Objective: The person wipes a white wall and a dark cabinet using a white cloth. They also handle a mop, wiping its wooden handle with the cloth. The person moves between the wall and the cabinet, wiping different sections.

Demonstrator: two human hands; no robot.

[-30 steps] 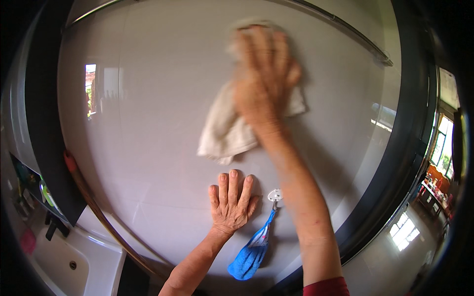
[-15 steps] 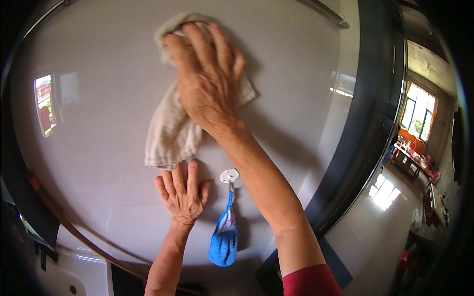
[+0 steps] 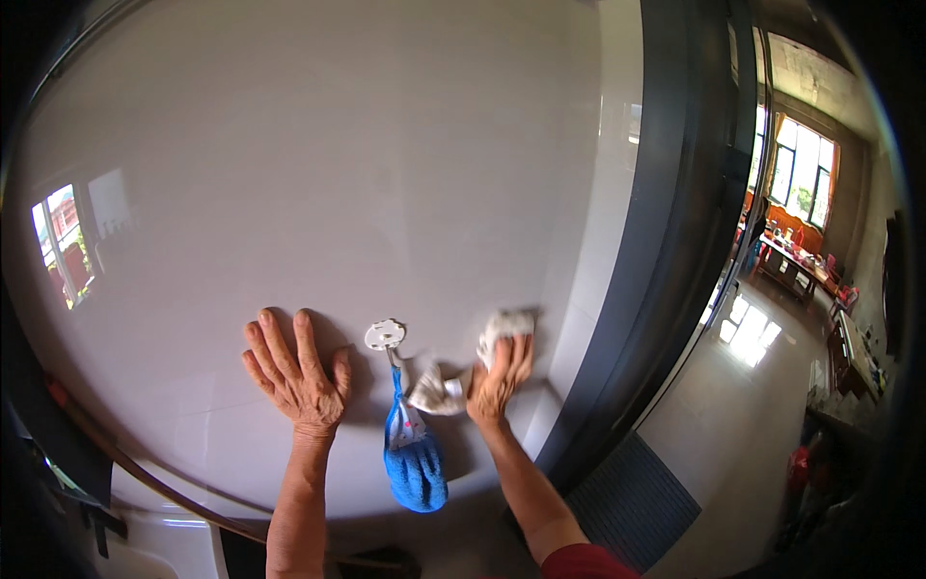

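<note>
My left hand point(image 3: 301, 381) lies flat on the glossy pale wall point(image 3: 289, 232) with its fingers spread, holding nothing. Right of the hanging towel, my right hand point(image 3: 500, 381) presses a crumpled beige cloth point(image 3: 508, 328) against the same wall. One end of the cloth trails left, close to the towel's top. Between the two hands, a white round hook point(image 3: 386, 335) is fixed to the wall. From it hangs a small blue hand towel point(image 3: 416, 471) with a patterned white upper part.
A dark door frame point(image 3: 632, 280) borders the wall on the right. Beyond it are a shiny floor, a grey ribbed mat point(image 3: 637, 502), and a room with a cluttered table point(image 3: 796, 259) by a window. A white basin point(image 3: 174, 540) sits at the lower left.
My right hand has come down and to the right with the cloth, from high on the wall to beside the towel. My left hand stays flat on the wall, and the view has shifted.
</note>
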